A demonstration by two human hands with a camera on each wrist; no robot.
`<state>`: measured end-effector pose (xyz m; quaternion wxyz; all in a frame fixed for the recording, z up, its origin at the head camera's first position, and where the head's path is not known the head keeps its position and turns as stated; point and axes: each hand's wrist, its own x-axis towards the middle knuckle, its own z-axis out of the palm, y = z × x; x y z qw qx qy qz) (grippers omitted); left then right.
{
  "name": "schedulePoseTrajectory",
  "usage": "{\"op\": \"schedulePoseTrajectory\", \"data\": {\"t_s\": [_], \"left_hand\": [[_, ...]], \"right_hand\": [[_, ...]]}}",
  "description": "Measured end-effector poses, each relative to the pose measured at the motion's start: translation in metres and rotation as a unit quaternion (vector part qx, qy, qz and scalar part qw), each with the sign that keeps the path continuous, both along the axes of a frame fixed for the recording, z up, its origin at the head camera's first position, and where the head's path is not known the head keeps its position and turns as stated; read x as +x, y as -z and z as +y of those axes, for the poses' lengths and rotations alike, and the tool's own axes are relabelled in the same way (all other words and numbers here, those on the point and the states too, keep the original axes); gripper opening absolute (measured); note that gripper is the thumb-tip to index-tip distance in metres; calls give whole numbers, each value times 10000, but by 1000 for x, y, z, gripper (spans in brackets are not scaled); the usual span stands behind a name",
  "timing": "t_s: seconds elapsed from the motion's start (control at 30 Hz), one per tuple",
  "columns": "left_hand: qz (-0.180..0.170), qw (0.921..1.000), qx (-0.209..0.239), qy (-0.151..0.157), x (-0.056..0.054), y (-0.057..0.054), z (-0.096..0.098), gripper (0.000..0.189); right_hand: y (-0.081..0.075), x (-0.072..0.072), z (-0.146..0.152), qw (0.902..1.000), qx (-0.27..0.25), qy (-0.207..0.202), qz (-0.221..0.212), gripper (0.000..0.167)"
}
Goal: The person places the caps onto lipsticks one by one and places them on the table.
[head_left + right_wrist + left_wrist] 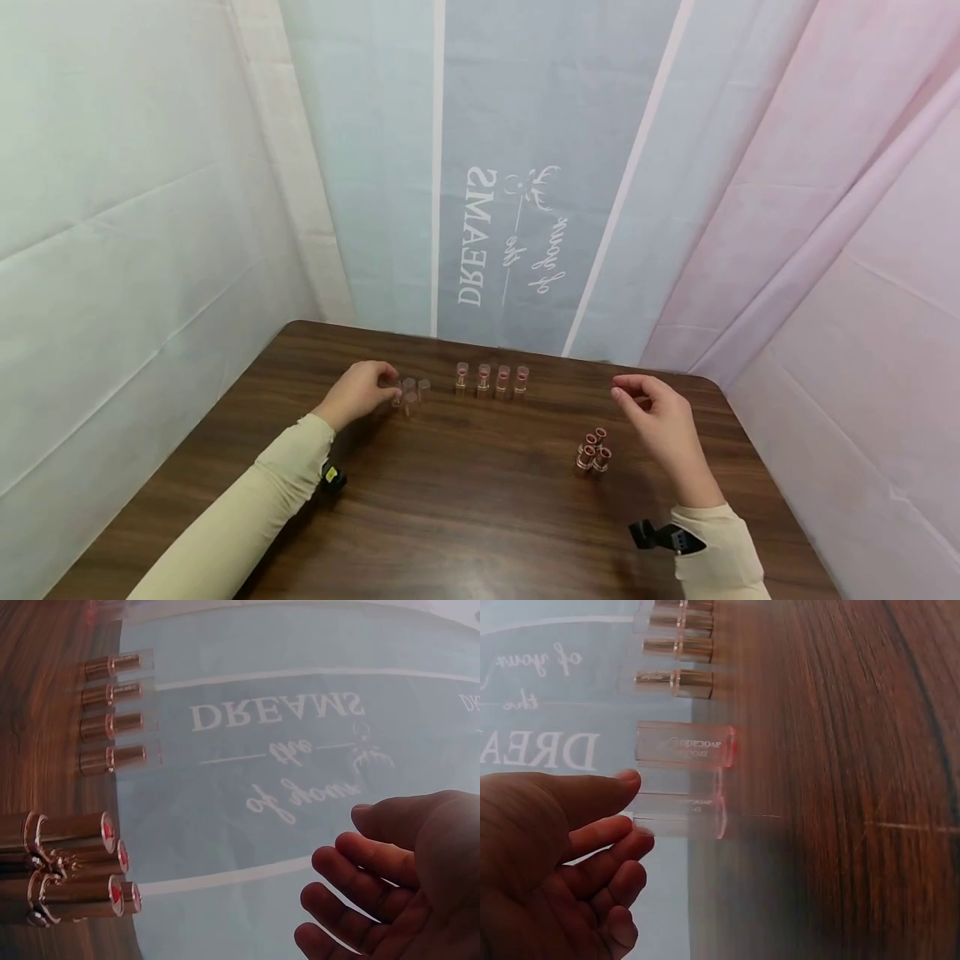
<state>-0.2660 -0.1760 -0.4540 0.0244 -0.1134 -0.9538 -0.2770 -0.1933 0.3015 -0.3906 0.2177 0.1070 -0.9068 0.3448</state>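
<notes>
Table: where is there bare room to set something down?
The widest bare patch of the table is its near middle, between the left sleeve and the uncapped tubes. Another separates those from the capped tubes. Crowded: the loose caps, where the left grip is, and the uncapped tubes' cluster.

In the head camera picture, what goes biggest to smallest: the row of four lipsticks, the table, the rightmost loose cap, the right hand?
Largest to smallest, as they look there:
1. Table
2. Right hand
3. Row of four lipsticks
4. Rightmost loose cap
</notes>
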Motion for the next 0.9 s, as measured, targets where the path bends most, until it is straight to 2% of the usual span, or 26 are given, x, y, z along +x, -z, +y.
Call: {"op": "schedulePoseTrajectory", "data": {"t_s": [0.13,0.3,0.57,0.77,0.9], "left_hand": [[34,10000,26,-38,-3,3,2,24],[144,9997,-147,-125,-3,3,2,19],[88,9998,-157,23,-8,6,-1,19],[41,9995,-309,30,-7,4,-1,19],[10,9995,-325,30,-7,4,-1,21]], "right_hand": [[3,-3,2,10000,16,42,-75,26],[6,-4,4,9999,57,47,-152,27],[3,0,7,9992,196,121,-314,27],[3,13,13,9938,242,305,-1040,35],[18,20,20,9853,312,386,-1637,39]]}}
